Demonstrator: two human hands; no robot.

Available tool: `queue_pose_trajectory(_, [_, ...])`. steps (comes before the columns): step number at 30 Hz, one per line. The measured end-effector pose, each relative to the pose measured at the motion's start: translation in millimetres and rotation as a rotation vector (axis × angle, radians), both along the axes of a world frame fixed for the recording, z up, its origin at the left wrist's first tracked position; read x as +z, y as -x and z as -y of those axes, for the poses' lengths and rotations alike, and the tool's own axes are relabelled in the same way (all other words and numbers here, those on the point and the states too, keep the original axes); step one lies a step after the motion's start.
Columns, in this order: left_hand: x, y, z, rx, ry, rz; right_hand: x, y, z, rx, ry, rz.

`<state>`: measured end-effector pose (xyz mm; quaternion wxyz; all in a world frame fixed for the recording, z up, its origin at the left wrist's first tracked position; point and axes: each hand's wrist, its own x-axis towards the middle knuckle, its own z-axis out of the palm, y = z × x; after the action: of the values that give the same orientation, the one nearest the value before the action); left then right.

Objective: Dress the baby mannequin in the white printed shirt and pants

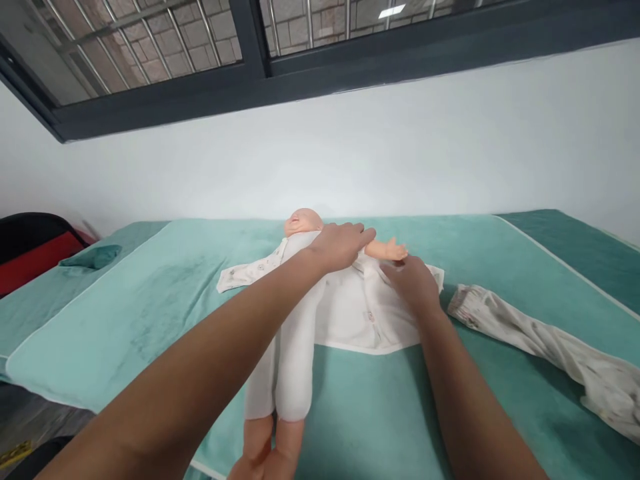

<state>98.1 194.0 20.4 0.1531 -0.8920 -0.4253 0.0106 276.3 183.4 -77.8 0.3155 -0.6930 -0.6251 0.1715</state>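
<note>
A baby doll (294, 390) lies on its back, its head toward the wall, in white clothing with bare lower legs. One of its arms is in a patterned sleeve (250, 272); the other, a bare forearm (385, 249), reaches to the right. My left hand (343, 247) is closed over that arm near the shoulder, its thumb hidden. Beside the doll, an opened white baby shirt (345, 317) spreads flat to the right. My right hand (413, 283) is closed on the shirt's sleeve side, just below the doll's hand, with fingertips partly hidden.
White patterned baby trousers (545, 340) lie crumpled at the right. A green padded cover (125, 327) lies under everything, against a white wall (400, 147). A dark-framed window (255, 40) is above. Something red and black (37, 257) stands at the left edge.
</note>
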Motion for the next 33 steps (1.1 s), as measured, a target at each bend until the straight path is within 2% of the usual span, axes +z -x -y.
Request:
queue_pose_trajectory(3, [-5.6,9.7,3.4,-0.039,-0.063,-0.142,-2.2,-7.6,0.7,0.006,0.123,0.183])
queue_pose_trajectory(6, [-10.3,13.4,6.4,-0.08,-0.091,-0.246,-1.6,-6.6,3.1,0.027,0.104,0.158])
queue_pose_trajectory(9, [-12.2,11.7,8.2,-0.052,-0.089,-0.285,0.9,-6.1,3.1,-0.034,0.012,-0.018])
queue_pose_trajectory(14, [-15.6,2.7,5.6,0.077,-0.024,-0.319,5.6,-6.1,1.9,-0.101,-0.2,-0.227])
queue_pose_trajectory(16, [-18.2,-1.1,2.5,0.129,-0.005,-0.301,8.2,-4.5,3.0,-0.067,-0.25,-0.416])
queue_pose_trajectory(18, [-21.5,-5.2,-1.2,0.183,0.014,-0.271,12.1,-1.7,6.1,0.002,-0.231,-0.697])
queue_pose_trajectory(21, [-28.2,-12.9,-6.5,0.266,0.031,-0.161,19.8,3.6,13.6,0.148,-0.111,-1.066])
queue_pose_trajectory(26, [-43.4,-26.0,-11.9,0.335,0.038,0.052,28.4,12.3,23.6,0.431,0.04,-1.299])
queue_pose_trajectory(29, [-45.7,-22.8,-13.6,0.25,0.184,0.254,28.4,17.4,26.0,0.608,0.065,-1.31])
queue_pose_trajectory(31, [-41.1,-13.6,-13.7,0.122,0.37,0.465,27.2,21.6,27.7,0.693,0.077,-1.29])
queue_pose_trajectory(33, [-32.8,0.2,-12.7,0.027,0.489,0.667,25.6,26.8,30.2,0.751,0.099,-1.258])
